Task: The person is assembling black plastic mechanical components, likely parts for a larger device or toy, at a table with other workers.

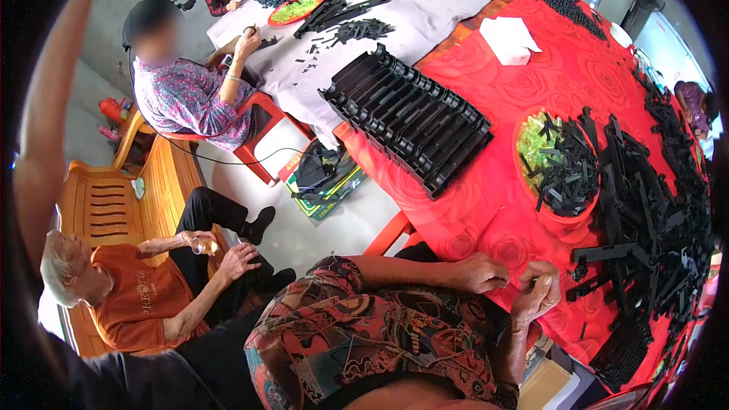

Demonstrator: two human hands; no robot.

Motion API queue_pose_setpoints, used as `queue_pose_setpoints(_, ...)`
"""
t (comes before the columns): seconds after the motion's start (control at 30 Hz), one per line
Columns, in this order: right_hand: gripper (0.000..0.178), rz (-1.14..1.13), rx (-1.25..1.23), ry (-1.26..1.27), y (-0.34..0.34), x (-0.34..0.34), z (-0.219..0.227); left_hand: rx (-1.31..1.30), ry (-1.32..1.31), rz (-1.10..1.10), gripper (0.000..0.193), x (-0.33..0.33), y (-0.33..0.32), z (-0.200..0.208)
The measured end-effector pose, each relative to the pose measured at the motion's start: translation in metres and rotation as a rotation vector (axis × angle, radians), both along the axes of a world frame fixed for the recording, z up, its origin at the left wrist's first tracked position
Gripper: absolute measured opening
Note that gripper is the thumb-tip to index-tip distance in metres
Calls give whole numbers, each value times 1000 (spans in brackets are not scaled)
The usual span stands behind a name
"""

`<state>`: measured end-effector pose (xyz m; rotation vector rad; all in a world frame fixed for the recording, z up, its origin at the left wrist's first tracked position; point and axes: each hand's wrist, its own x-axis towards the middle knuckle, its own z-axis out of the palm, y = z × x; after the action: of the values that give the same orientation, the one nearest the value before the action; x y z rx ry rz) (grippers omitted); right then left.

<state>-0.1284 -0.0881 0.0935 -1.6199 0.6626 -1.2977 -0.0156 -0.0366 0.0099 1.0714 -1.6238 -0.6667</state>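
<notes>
My left hand (482,273) is held at the near edge of the red-covered table, its fingers curled and pressed together. Beside it, a small gap away, my right hand (538,292) is bent at the fingers, with thumb and fingertips drawn together. Whether either one grips a small piece is too fine to see. Nearest to them on the red rose-patterned cloth (509,239) is a round red tray (566,220) of small black pieces and yellow-green bits. A black ribbed rack of long slotted bars (410,118) lies farther off to the left.
A heap of black plastic strips (645,220) covers the table's right side. A white tissue pack (509,39) lies farther back. At the left sit a person in orange (144,296) and one in a floral shirt (182,91). A bare arm (49,121) crosses the left edge up close.
</notes>
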Motion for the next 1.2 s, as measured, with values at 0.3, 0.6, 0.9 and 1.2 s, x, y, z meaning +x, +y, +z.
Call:
queue_pose_setpoints(0.3,35,10,44,79,-1,3,-2,-12,-47,-18,11,6,2,6)
queue_pose_setpoints(0.6,27,70,174,72,-2,-3,-13,-17,-14,-50,12,3,-1,1)
queue_pose_setpoints(0.9,20,226,258,127,-2,11,-19,-52,-83,110,8,20,2,15)
queue_pose_setpoints(1.2,13,-29,39,402,-21,15,-27,30,-16,172,5,32,-6,22)
